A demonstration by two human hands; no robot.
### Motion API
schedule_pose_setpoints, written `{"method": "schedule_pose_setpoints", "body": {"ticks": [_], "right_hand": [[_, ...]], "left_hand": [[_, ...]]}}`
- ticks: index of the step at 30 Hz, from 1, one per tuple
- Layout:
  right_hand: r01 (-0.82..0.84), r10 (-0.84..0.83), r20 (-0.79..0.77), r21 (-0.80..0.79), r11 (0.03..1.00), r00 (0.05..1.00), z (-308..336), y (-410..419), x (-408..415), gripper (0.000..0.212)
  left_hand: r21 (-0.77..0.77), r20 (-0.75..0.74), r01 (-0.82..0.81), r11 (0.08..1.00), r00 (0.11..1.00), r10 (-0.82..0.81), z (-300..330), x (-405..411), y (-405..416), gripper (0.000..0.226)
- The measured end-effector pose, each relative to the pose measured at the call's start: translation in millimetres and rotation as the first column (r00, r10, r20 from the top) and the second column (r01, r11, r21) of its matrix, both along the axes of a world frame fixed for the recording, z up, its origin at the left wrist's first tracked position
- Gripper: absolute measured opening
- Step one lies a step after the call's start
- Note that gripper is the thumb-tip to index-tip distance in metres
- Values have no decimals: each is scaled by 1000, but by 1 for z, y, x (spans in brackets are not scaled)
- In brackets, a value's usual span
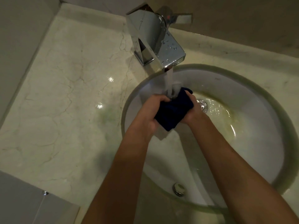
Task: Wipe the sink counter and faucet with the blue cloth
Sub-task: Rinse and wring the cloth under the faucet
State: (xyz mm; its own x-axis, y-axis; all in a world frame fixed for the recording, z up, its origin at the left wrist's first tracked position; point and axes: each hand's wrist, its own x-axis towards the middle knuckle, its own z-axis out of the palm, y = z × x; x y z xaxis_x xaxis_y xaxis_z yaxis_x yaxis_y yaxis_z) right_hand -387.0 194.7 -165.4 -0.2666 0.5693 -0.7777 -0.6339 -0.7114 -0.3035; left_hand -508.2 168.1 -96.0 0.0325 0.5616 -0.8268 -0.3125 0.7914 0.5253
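Left fingers (159, 99): curled over the top edge of the cloth, pressed together, gripping tight.
Right fingers (189, 94): wrapped round the far side of the cloth, tips mostly hidden behind the fabric; spread or together, cannot tell.
Left hand (148, 113): clamped on the cloth's left side, over the basin.
Right hand (194, 110): clamped on the cloth's right side, thumb side up.
Blue cloth (174, 110): bunched dark and wet between both hands, held above the bowl, right under the stream.
Water (169, 81): pouring straight from the spout onto the cloth's top edge.
Faucet (153, 34): chrome, squared, beaded with droplets, standing on the counter behind the basin, running.
Sink (258, 143): round white bowl, yellowish staining around the middle, wet and glinting.
Drain (202, 105): chrome, just right of the right hand.
Overflow hole (178, 189): chrome ring on the near wall, between the forearms.
Counter (64, 94): pale veined marble, shiny spots left of the bowl.
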Motion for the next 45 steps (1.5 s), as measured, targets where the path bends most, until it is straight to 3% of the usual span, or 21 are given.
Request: {"method": "schedule_pose_setpoints", "body": {"ticks": [4, 6, 7, 9, 11, 14, 16, 18, 22, 24, 26, 28, 30, 32, 34, 36, 40, 45], "right_hand": [[0, -1, -42, -21, 1000, 999, 16, 5, -1, 49], [-32, 32, -15, -6, 999, 999, 20, 9, 1, 38], [-39, 39, 31, -7, 999, 999, 23, 11, 0, 32], [37, -34, 114, -18, 999, 993, 25, 8, -3, 41], [214, -203, 172, -44, 976, 964, 26, 1, -4, 46], [214, -227, 228, 78, 974, 947, 35, -17, -1, 30], [151, -201, 343, 168, 974, 917, 38, -26, 2, 22], [32, -142, 451, 243, 969, 881, 48, -30, 2, 21], [-331, 99, 552, 338, 881, 828, 67, -35, 14, 32], [-576, 249, 656, 344, 742, 713, 83, -38, 25, 39], [-718, 234, 798, 318, 619, 555, 98, -35, 33, 35], [-664, 36, 874, 341, 666, 485, 115, -28, 36, 23], [-485, -214, 874, 429, 762, 437, 129, -15, 35, 16], [-380, -332, 838, 504, 775, 434, 138, 5, 29, 15], [-406, -332, 801, 554, 727, 498, 141, 32, 18, 18], [-460, -257, 790, 551, 696, 557, 145, 57, 7, 35], [-596, -187, 858, 473, 649, 478, 155, 80, -3, 29], [-514, -273, 835, 518, 683, 478, 166, 66, -18, 38]], "left_hand": [[53, -134, 47, 997, 990, -40, 12, 3, 26, 8], [52, -192, 154, 987, 971, -142, 11, 0, 34, 9], [42, -257, 250, 967, 938, -231, 10, -2, 34, 8], [28, -457, 455, 890, 798, -393, 7, -5, 27, 4], [64, -575, 560, 826, 697, -428, 4, -5, 14, 12], [281, -573, 671, 686, 691, -441, -3, -3, -5, 55], [440, -461, 644, 626, 760, -458, -8, 3, -9, 85], [483, -443, 580, 656, 808, -389, -18, 9, -9, 89], [454, -515, 529, 717, 812, -273, -24, 9, -2, 34], [473, -423, 384, 793, 888, -178, -18, 8, -2, 23], [470, -463, 365, 804, 877, -127, -19, 7, 0, 27], [450, -526, 428, 784, 836, -154, -20, 9, -1, 10], [464, -477, 343, 817, 874, -96, -16, 13, -1, 9], [458, -428, 241, 856, 903, -25, -16, 13, 1, 15], [440, -413, 199, 876, 911, 0, -14, 14, 1, 24], [430, -412, 179, 885, 911, 16, -14, 14, 2, 24], [436, -392, 138, 890, 919, 49, -16, 10, 2, 11], [368, -339, 86, 926, 939, 48, -19, 11, 7, 26]]}}
